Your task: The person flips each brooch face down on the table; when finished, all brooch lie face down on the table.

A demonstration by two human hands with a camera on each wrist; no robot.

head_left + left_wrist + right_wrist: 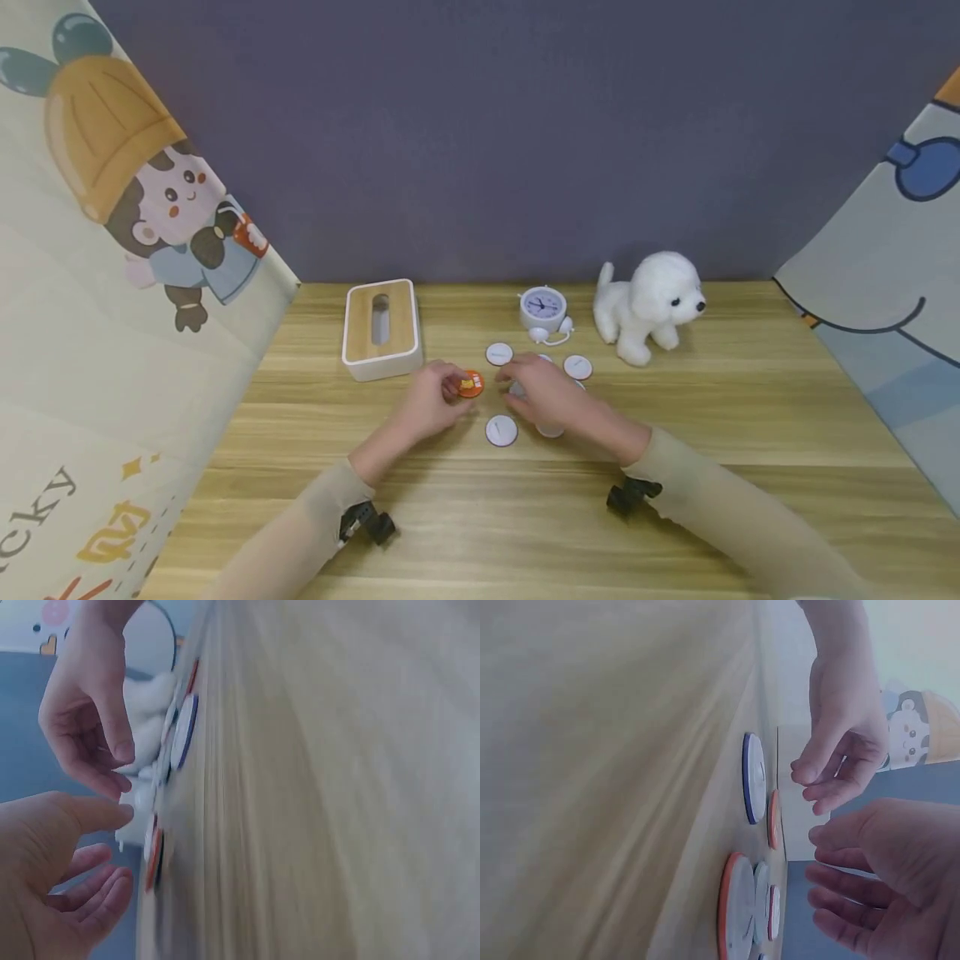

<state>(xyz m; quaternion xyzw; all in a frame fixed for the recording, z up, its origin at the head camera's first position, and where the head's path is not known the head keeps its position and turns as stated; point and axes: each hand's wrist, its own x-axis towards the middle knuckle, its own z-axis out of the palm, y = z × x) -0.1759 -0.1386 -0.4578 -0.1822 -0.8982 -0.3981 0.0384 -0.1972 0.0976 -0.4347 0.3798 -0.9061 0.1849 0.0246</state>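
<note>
My left hand (437, 398) hovers at the left side of an orange round disc (473, 383) with a picture on it, its fingers loosely bent. In the left wrist view a gap shows between these fingers and the disc's edge. My right hand (551, 390) is over several white round discs, hiding part of them; its fingers are relaxed and hold nothing. One white disc (501, 431) with a dark blue rim lies in front, between the hands. Another white disc (498, 354) lies behind, and a third white disc (577, 367) sits to the right.
A tissue box (382, 329) with a wooden lid stands at the back left. Behind the discs is a white alarm clock (543, 310), lying tipped back. A white plush dog (647, 304) stands to its right. A dark wall (480, 150) closes off the wooden table (480, 517).
</note>
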